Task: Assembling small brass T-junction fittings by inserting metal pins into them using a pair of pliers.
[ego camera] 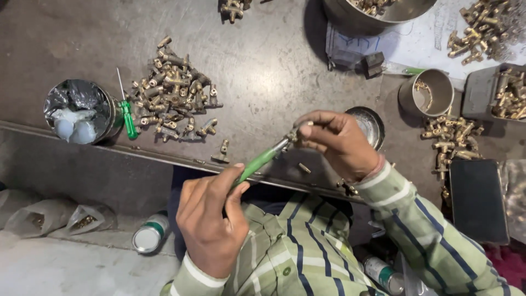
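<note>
Metal bench (274, 71) | left hand (211, 219) grip closed on green screwdriver (262, 160) | right hand (337, 140) pinching small fitting (294, 133), mostly hidden

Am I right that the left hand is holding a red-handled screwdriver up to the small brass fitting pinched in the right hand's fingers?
Not quite: the screwdriver in the left hand has a green handle, not red, as the head view shows. The rest holds: its tip meets the small brass fitting pinched in the right hand.

Green-handled screwdriver (262, 160) tilted against small brass fitting (293, 133)
</note>
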